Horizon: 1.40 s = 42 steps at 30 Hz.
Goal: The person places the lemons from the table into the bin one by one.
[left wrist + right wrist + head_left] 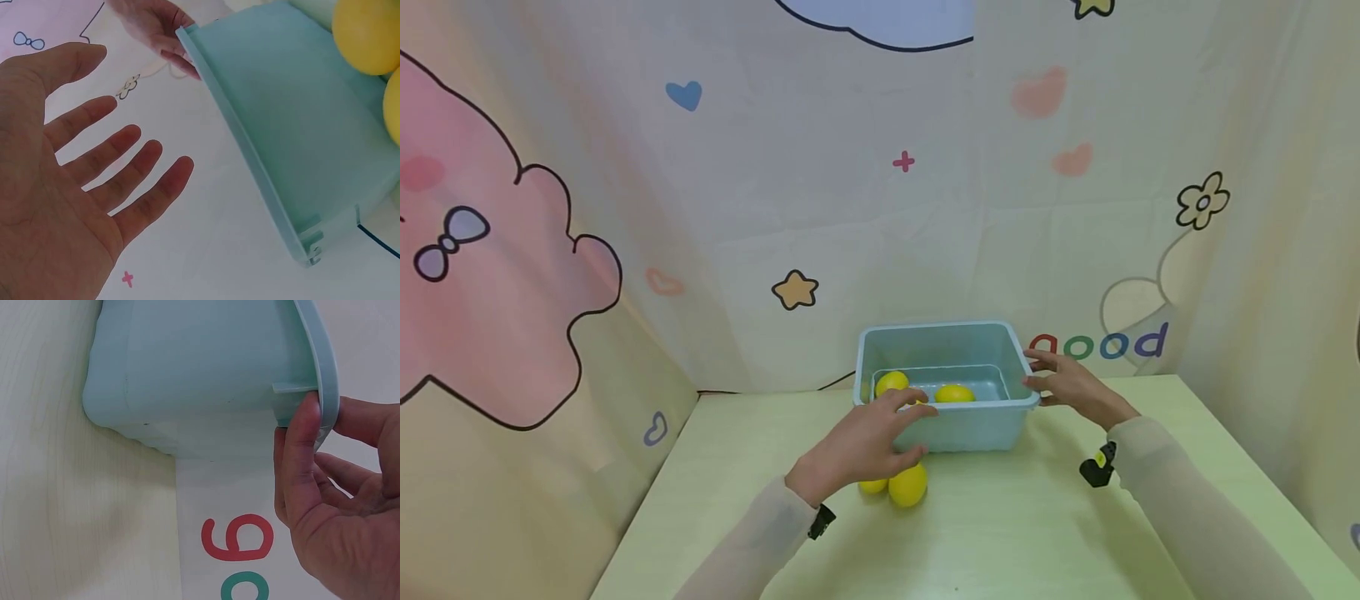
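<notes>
A light blue plastic bin point(970, 429) stands against the back of the table. Two yellow, lemon-like fruits show inside, one rounder fruit point(892, 382) at the left and an oval one point(955, 393) near the middle. My right hand point(1071, 387) pinches the bin's right rim, and in the right wrist view its fingers point(301, 434) curl at the rim's corner. Before the bin's front left side hovers my left hand point(867, 435), fingers spread and palm bare in the left wrist view. Below it on the table lie two more yellow fruits, the nearer one point(907, 485) partly covering the other point(872, 486).
The pale wooden table point(1000, 533) ends at a printed curtain point(925, 233) right behind the bin. More curtain hangs at the left and right sides. A thin dark cord point(837, 382) runs along the back edge, left of the bin.
</notes>
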Motion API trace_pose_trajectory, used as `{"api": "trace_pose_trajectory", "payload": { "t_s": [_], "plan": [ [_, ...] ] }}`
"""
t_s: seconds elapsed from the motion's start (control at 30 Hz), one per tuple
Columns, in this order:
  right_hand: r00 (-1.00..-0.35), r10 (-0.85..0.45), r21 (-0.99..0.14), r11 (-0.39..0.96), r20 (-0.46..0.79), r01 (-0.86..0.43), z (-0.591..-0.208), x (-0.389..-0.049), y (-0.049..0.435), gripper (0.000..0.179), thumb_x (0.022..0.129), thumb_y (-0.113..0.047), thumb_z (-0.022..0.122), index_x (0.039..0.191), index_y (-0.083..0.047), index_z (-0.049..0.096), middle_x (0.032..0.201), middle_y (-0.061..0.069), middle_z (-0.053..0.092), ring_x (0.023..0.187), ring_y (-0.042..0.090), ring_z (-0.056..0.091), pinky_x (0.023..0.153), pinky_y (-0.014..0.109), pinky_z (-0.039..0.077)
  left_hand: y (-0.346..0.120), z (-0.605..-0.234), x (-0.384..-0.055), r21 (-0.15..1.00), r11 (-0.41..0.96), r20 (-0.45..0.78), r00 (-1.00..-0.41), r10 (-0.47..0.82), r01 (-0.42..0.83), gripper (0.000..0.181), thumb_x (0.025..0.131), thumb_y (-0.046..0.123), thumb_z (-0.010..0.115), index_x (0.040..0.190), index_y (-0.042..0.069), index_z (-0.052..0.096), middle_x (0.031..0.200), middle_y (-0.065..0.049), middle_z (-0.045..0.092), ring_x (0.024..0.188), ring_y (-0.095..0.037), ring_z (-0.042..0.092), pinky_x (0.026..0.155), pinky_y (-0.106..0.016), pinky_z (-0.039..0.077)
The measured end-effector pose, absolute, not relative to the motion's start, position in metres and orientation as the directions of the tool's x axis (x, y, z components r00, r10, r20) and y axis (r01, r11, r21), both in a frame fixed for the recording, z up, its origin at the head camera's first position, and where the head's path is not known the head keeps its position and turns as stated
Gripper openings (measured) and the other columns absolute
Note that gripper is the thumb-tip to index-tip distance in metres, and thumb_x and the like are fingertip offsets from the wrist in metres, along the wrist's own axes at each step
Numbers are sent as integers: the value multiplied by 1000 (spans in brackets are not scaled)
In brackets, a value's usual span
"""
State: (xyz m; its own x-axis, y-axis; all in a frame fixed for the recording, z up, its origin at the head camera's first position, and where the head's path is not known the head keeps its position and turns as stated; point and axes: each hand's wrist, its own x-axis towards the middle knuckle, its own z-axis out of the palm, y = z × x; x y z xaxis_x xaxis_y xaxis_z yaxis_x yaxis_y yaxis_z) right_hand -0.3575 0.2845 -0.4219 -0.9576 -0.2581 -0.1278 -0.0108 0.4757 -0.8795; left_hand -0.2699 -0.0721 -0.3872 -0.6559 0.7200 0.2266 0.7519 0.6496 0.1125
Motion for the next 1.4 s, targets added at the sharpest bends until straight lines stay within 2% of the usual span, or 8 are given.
{"api": "trace_pose_trajectory", "payload": {
  "t_s": [0.2,0.53,0.87,1.17,1.4],
  "plan": [
    [-959,-251,-880,474,-129,-6,-422,-358,285,73,98,-20,58,157,-6,17,152,28,30,127,43,51,99,50,52,-74,-403,-267,125,636,209,-647,734,762,49,93,39,63,139,24,53,144,1,50,128,-18,52,101,-37,51],
    [-957,-258,-887,462,-133,-1,-423,-358,284,74,98,-20,58,157,-6,16,152,28,30,127,43,51,99,50,52,-78,-434,-269,135,637,165,-651,741,759,49,93,40,64,138,24,54,144,0,50,133,-19,48,106,-36,48],
    [-958,-255,-886,464,-134,0,-423,-358,284,74,98,-21,59,157,-5,17,152,28,31,126,42,52,99,51,51,-79,-451,-274,165,677,84,-694,715,718,53,93,38,64,142,22,51,149,-4,46,137,-24,44,110,-40,44],
    [-958,-252,-888,459,-138,7,-425,-359,287,75,97,-22,60,157,-7,17,152,27,31,127,41,52,99,49,52,-77,-472,-283,216,686,38,-708,705,695,53,91,35,67,139,19,54,140,-2,52,127,-20,50,110,-36,44],
    [-958,-252,-889,457,-135,5,-424,-358,285,75,97,-22,60,157,-6,17,152,27,31,126,41,52,99,48,52,-74,-479,-284,205,690,14,-707,707,694,53,89,34,70,138,21,55,139,-3,52,125,-20,52,109,-36,45]
  ]
}}
